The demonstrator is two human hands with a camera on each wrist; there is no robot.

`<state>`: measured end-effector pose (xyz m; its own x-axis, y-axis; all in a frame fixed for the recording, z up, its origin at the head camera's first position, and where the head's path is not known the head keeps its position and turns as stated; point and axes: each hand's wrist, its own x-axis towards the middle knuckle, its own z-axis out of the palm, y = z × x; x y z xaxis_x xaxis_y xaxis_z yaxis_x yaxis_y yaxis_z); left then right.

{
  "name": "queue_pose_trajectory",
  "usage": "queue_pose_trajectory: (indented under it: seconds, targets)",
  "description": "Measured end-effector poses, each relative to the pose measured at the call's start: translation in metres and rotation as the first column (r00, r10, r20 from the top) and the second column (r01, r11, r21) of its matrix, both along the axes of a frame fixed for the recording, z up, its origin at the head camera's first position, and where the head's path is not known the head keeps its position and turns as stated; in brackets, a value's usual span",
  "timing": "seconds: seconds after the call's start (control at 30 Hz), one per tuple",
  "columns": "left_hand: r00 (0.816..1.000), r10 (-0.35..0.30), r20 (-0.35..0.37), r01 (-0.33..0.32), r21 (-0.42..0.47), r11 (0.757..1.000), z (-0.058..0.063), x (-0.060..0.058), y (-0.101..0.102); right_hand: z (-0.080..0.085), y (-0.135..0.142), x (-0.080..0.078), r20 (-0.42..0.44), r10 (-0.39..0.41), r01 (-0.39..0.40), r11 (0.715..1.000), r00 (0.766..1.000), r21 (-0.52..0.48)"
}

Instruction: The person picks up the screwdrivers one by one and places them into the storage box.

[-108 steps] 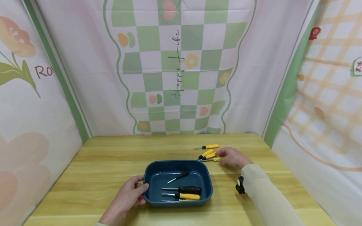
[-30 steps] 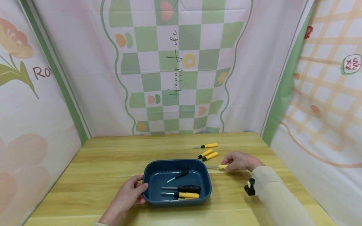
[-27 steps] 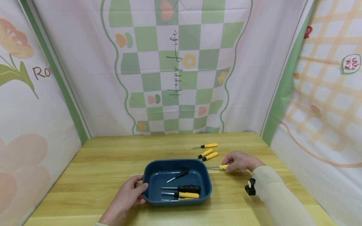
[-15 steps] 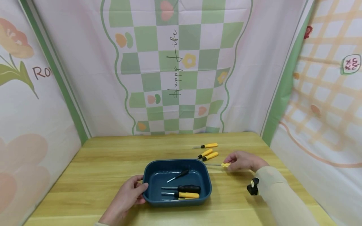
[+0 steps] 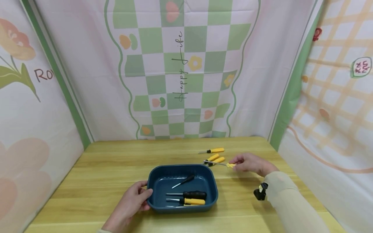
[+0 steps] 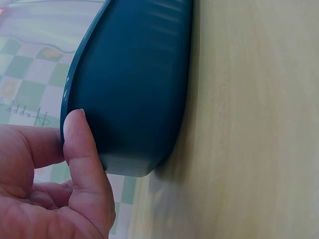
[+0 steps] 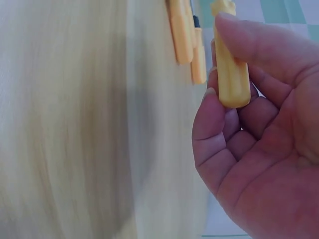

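My left hand (image 5: pixel 132 200) grips the left end of a dark blue plastic tray (image 5: pixel 182 211), thumb over its rim in the left wrist view. My right hand (image 5: pixel 252 163) pinches a screwdriver by its pale yellow handle (image 7: pixel 232 74), the end of the handle pointing toward the palm. Its thin metal shaft (image 5: pixel 217 163) points left and crosses over two yellow-handled screwdrivers (image 5: pixel 218 160) behind the tray's back right corner. Inside the tray lie a small black screwdriver (image 5: pixel 190 178), a larger black one (image 5: pixel 195 194) and a yellow-handled one (image 5: pixel 194 201); another yellow handle is mostly hidden beside it.
Farther back on the wooden table (image 5: pixel 116 161) lies one more yellow-handled screwdriver (image 5: pixel 217 150). Printed curtains (image 5: pixel 186 81) hang behind the table and at both sides. A small black device (image 5: pixel 260 191) is on the right wrist.
My right hand has taken the pale yellow screwdriver from the group and drawn it right. Over the last second it rises and moves back, the shaft's tip swinging away from the tray. The left hand stays.
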<state>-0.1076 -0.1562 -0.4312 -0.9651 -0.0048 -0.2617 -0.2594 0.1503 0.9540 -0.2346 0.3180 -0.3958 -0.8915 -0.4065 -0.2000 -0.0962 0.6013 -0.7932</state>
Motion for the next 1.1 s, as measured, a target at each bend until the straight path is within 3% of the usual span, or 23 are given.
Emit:
queue_pose_trajectory:
  seconds: [0.43,1.1]
  targets:
    - [1.000,0.000,0.002,0.000,-0.006,1.000,-0.001,-0.001,0.000,0.013,-0.019,0.000,-0.012,0.007,-0.008,0.999,1.000,-0.040]
    - [1.000,0.011,0.008,-0.010,-0.018,1.000,-0.004,-0.003,0.001,0.027,-0.060,0.003,-0.049,0.110,-0.112,0.993,0.993,-0.047]
